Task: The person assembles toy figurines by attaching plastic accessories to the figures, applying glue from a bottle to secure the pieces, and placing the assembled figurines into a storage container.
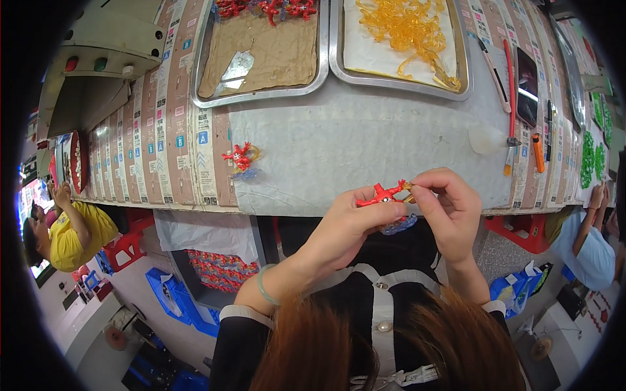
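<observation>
In front of my chest, at the near edge of the table, my left hand [355, 225] grips a small red plastic figure [386, 195] with a clear blue base below it. My right hand [450, 212] pinches a small amber translucent piece [409, 189] against the figure's right side. A similar red figure [241, 156], with amber and blue parts, rests on the table to the left. Ahead, the right metal tray [401, 79] holds a heap of curly amber pieces [404, 29]. Several red figures [270, 9] sit at the far end of the left metal tray [261, 99].
At the right lie a phone [526, 88], a brush with a red handle [511, 91], an orange cutter [538, 153] and pens. Below the table's left side stands a crate of red figures [218, 270]. A person in yellow [88, 234] sits left, another in light blue [587, 251] right.
</observation>
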`<state>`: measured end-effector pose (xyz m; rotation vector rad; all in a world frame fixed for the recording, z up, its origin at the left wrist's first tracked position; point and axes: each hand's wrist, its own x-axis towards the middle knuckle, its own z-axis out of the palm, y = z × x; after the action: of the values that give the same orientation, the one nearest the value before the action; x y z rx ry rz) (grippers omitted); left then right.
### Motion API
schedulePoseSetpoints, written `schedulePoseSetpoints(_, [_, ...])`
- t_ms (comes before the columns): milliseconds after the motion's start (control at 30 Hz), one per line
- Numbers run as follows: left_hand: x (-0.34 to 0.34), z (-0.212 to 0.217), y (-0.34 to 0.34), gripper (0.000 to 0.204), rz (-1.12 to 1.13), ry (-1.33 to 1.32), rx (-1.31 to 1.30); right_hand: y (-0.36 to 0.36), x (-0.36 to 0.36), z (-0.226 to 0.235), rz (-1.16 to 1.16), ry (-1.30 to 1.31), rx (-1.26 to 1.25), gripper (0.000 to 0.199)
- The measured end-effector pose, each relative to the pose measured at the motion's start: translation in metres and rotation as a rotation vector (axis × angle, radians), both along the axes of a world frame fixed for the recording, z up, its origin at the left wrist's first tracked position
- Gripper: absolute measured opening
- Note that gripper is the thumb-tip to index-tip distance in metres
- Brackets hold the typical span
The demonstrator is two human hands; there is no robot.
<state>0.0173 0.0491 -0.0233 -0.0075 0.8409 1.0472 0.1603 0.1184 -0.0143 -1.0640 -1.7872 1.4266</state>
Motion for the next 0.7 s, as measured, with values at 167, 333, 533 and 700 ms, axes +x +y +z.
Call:
schedulePoseSetpoints(167, [0.001, 0.002, 0.0, 0.017, 0.031, -0.118, -0.122, 0.005, 0.014, -0.015, 0.001, -0.059, 0.256, 0.015])
schedulePoseSetpoints(333, [0.003, -0.007, -0.002, 0.012, 0.249, -0.225, -0.139, 0.043, 0.029, -0.038, -0.895, 0.054, 0.652, 0.023])
schedulePoseSetpoints(533, [0.008, -0.01, 0.0, 0.009, 0.343, -0.259, -0.216, 0.047, 0.056, -0.043, -0.54, -0.038, 0.065, 0.035])
schedulePoseSetpoints(700, [0.006, -0.013, -0.001, 0.009, 0.341, -0.217, -0.23, 0.007, 0.036, 0.001, -0.174, 0.095, -0.276, 0.047])
